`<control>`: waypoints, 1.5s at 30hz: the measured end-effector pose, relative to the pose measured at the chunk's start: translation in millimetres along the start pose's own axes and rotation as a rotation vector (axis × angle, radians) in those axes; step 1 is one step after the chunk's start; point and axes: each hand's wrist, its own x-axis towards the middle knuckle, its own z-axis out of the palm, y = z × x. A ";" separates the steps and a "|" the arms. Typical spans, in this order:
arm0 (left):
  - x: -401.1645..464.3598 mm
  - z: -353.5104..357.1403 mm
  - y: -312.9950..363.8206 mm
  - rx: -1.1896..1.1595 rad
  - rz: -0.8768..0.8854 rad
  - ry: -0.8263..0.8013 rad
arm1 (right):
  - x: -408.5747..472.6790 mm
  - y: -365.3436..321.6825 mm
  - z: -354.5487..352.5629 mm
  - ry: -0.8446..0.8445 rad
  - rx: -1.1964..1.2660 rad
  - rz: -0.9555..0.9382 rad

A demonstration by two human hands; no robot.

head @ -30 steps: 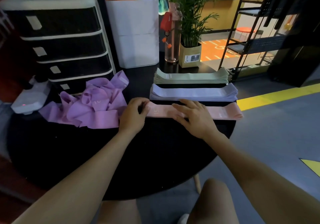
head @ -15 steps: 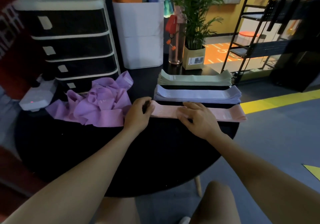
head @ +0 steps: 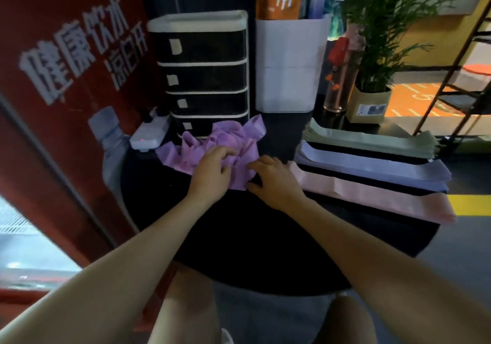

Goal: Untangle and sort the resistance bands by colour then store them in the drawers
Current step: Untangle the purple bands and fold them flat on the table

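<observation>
Moved: Half a second ago I had both hands on the pink band; now both have come over to the purple tangle (head: pixel 212 152), and my head has swung left, so the red wall fills the left of the frame.
Head view, left hand (head: pixel 212 173): grip curled into the crumpled purple bands at centre frame, fingers buried in the folds; I judge it is pinching fabric, though the exact hold is hidden.
Head view, right hand (head: pixel 275 181): grip loosely spread, fingertips on the tangle's near right edge, wrist just beside the end of the pink band (head: pixel 372 195).
Sorted stacks: pink, lilac stack (head: pixel 372 167) and green stack (head: pixel 372 141) lie in rows at right of frame on the table (head: pixel 239 250).
Drawers (head: pixel 207 78): upper centre, all shut, the tangle touching the lowest one.
Risk: pulling a loop hard could tighten the knot or snap it free.
Risk: my right forearm may drag the pink band askew or off the table edge.
Risk: the tangle could nudge the white power strip (head: pixel 150 135) behind it.
</observation>
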 end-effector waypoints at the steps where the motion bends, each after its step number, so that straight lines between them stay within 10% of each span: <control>1: -4.2 -7.0 -6.4 0.013 -0.023 0.002 | 3.6 -5.6 5.2 -0.041 0.009 -0.002; 24: 19.3 -93.7 13.7 0.063 -0.026 0.101 | 68.4 -70.0 -90.9 0.214 0.321 -0.192; 45: 57.9 -155.1 29.2 -0.880 -0.317 0.073 | 72.8 -49.7 -134.2 0.269 0.701 -0.034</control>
